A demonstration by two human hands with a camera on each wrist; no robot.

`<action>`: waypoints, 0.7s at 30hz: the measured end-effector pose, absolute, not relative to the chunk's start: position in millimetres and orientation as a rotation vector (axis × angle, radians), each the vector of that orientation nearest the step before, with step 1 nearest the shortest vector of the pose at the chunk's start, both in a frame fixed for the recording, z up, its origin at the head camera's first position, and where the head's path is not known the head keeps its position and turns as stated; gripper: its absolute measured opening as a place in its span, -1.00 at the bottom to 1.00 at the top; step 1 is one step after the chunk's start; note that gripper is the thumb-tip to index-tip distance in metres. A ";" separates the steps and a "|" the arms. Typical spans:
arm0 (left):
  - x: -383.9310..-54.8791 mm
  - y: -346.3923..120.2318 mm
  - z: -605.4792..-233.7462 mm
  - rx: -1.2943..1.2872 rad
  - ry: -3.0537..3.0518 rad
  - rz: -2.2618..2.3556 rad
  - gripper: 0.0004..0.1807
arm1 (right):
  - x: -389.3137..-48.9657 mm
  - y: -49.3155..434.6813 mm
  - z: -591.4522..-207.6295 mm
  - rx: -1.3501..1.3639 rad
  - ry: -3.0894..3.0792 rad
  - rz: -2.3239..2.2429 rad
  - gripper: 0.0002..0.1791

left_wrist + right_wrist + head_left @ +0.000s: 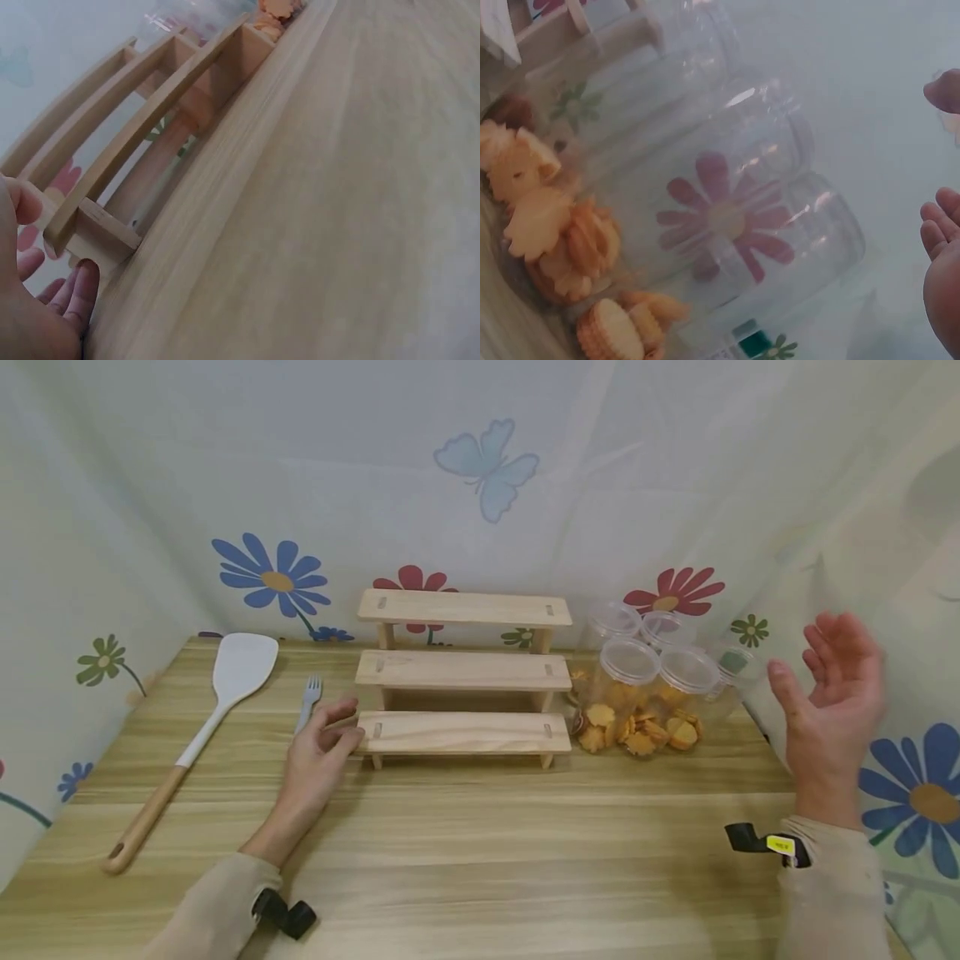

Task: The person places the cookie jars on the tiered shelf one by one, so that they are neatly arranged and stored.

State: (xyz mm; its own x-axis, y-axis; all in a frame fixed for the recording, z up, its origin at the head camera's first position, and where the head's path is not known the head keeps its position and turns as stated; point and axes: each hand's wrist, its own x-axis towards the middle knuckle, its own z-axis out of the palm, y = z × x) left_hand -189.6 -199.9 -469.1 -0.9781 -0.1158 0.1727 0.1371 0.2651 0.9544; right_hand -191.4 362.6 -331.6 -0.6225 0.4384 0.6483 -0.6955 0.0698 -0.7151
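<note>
A three-step wooden display rack [463,731] stands on the table. Beside the left end of its lowest step is my left hand [318,764], thumb and fingertips at or close against the wood. In the left wrist view, the loosely bent fingers [86,289] lie near the rack's end support [105,240], not closed round it. To the rack's right stand several clear lidded jars [628,681] with cookies [641,735] at the bottom. My right hand [836,702] is raised right of the jars, holding nothing, fingers relaxed and apart from them.
On the left lie a white spatula [243,668] with a wooden handle and a small grey fork [311,695], partly hidden by my left hand. Behind the wood-grain table [510,860] hangs a flowered curtain [360,485]. A green-and-white label [754,341] shows by the jars.
</note>
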 end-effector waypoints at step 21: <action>-193.6 -204.9 -477.4 -0.136 -2.296 -1.879 -0.58 | -214.7 400.0 -405.3 -0.074 -1.875 1.900 -0.21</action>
